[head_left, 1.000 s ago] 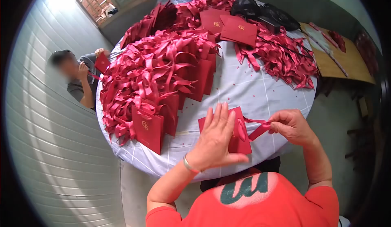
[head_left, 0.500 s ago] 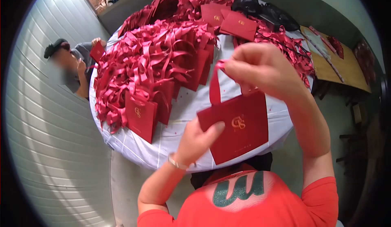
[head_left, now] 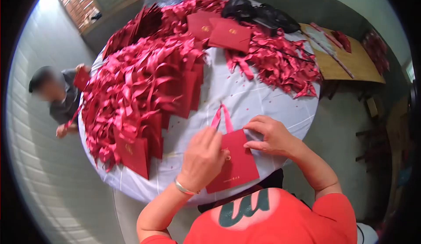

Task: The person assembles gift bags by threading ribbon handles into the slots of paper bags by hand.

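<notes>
A red paper gift bag [head_left: 239,167] with gold lettering lies on the white-covered table before me. Its pink ribbon handle [head_left: 227,119] stretches out past the top edge. My left hand [head_left: 201,158] is over the bag's left side with fingers curled, closed on it; the hand hides that edge and part of the gold logo. At the upper right corner, my right hand [head_left: 274,138] touches the bag's edge with thumb and forefinger tips, which are apart from each other.
A large heap of red bags with ribbons [head_left: 140,82] covers the table's left. Loose ribbons [head_left: 280,64], two flat bags [head_left: 230,34] and a black bag [head_left: 258,14] lie at the back. A co-worker [head_left: 59,97] holds a small red bag. A wooden table [head_left: 342,60] stands right.
The gift bag has gone from being held up by its ribbon to lying on the table. My right hand has let go of the ribbon and come down to the bag's edge. The view has shifted.
</notes>
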Demonstrator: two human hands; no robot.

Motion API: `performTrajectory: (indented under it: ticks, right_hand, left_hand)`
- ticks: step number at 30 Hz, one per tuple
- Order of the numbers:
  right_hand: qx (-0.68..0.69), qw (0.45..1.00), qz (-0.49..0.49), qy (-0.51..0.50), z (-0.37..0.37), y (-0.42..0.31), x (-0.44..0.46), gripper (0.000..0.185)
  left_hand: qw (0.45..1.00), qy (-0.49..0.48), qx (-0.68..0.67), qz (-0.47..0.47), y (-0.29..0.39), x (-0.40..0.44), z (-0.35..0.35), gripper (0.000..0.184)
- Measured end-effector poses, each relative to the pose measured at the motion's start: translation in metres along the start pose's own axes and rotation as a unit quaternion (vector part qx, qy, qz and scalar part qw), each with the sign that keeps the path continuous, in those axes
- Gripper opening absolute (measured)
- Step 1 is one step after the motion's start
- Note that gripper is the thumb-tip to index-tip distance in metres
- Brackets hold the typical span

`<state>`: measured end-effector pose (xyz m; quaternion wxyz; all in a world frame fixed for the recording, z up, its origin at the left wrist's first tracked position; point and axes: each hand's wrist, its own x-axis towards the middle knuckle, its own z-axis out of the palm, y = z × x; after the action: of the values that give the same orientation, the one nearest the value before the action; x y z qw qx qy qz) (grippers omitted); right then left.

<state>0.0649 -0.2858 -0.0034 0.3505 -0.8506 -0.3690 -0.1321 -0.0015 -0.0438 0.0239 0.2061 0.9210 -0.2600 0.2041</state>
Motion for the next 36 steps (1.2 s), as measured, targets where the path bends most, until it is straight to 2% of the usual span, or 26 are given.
performTrajectory:
  ticks: [2, 3, 5, 6, 8, 9, 12, 13, 15, 17, 18, 20, 21, 23, 24, 27, 29, 31, 33, 36]
  right_hand:
    - [0.080, 0.990, 0.104, -0.060, -0.006, 0.017, 0.015, 0.028]
    - [0.053, 0.991, 0.117, -0.025, -0.005, 0.028, 0.028, 0.023]
    - [-0.027, 0.992, 0.101, 0.068, 0.002, 0.058, 0.059, 0.023]
    - [-0.088, 0.982, 0.136, 0.098, 0.007, 0.068, 0.075, 0.028]
    - [-0.274, 0.940, 0.174, 0.102, 0.018, 0.083, 0.103, 0.034]
    - [-0.309, 0.925, 0.208, 0.074, 0.024, 0.092, 0.111, 0.032]
    - [-0.254, 0.947, 0.165, 0.110, 0.031, 0.112, 0.108, 0.027]
    - [-0.225, 0.958, 0.093, 0.152, 0.024, 0.096, 0.102, 0.018]
    - [-0.123, 0.979, 0.052, 0.156, 0.012, 0.056, 0.087, 0.011]
    - [-0.057, 0.983, 0.037, 0.172, 0.010, 0.025, 0.069, 0.009]
    - [-0.058, 0.990, -0.003, 0.125, 0.007, 0.013, 0.060, 0.012]
    - [-0.044, 0.995, -0.081, 0.049, 0.009, -0.009, 0.046, 0.018]
    - [-0.030, 0.993, -0.116, 0.021, 0.013, -0.018, 0.041, 0.021]
    - [-0.052, 0.985, -0.163, 0.007, 0.022, -0.032, 0.033, 0.021]
    - [-0.068, 0.981, -0.180, -0.008, 0.023, -0.038, 0.029, 0.023]
    - [-0.080, 0.977, -0.200, -0.006, 0.029, -0.044, 0.027, 0.024]
    - [-0.087, 0.977, -0.194, -0.005, 0.028, -0.045, 0.024, 0.022]
    - [-0.057, 0.978, -0.200, -0.008, 0.031, -0.043, 0.020, 0.021]
    - [-0.029, 0.980, -0.192, -0.032, 0.027, -0.041, 0.014, 0.021]
    - [0.005, 0.981, -0.183, -0.070, 0.014, -0.034, 0.004, 0.024]
  left_hand:
    - [0.998, -0.066, -0.012, 0.017, 0.000, 0.006, 0.019, 0.046]
    - [0.995, -0.100, -0.021, 0.013, 0.001, 0.006, 0.027, 0.045]
    - [0.996, -0.090, -0.019, 0.014, 0.003, 0.002, 0.036, 0.043]
    - [0.997, -0.074, -0.009, 0.023, 0.002, 0.001, 0.038, 0.043]
    - [0.997, -0.070, -0.024, 0.021, 0.000, 0.000, 0.039, 0.043]
    - [0.998, -0.056, -0.026, 0.024, -0.002, -0.002, 0.039, 0.044]
    - [0.998, -0.043, -0.055, 0.009, -0.006, -0.003, 0.036, 0.045]
    - [0.996, -0.023, -0.082, 0.013, -0.009, -0.003, 0.035, 0.045]
    - [0.994, -0.001, -0.111, 0.011, -0.015, -0.002, 0.033, 0.045]
    - [0.946, 0.015, -0.313, -0.086, -0.017, -0.004, 0.031, 0.044]
    - [0.863, -0.051, -0.452, -0.222, -0.014, -0.005, 0.024, 0.045]
    - [0.661, 0.051, -0.687, -0.298, -0.013, -0.007, 0.041, 0.044]
    - [0.672, 0.037, -0.675, -0.302, -0.018, -0.004, 0.038, 0.049]
    - [0.589, 0.036, -0.732, -0.340, -0.020, 0.003, 0.026, 0.060]
    - [0.582, 0.033, -0.728, -0.362, -0.022, 0.003, 0.026, 0.066]
    - [0.577, 0.060, -0.739, -0.343, -0.023, 0.003, 0.029, 0.064]
    - [0.570, 0.047, -0.736, -0.363, -0.024, 0.006, 0.026, 0.062]
    - [0.518, 0.018, -0.765, -0.382, -0.027, 0.008, 0.023, 0.059]
    - [0.511, 0.024, -0.761, -0.398, -0.028, 0.009, 0.022, 0.055]
    - [0.502, 0.088, -0.755, -0.413, -0.034, 0.009, 0.026, 0.054]
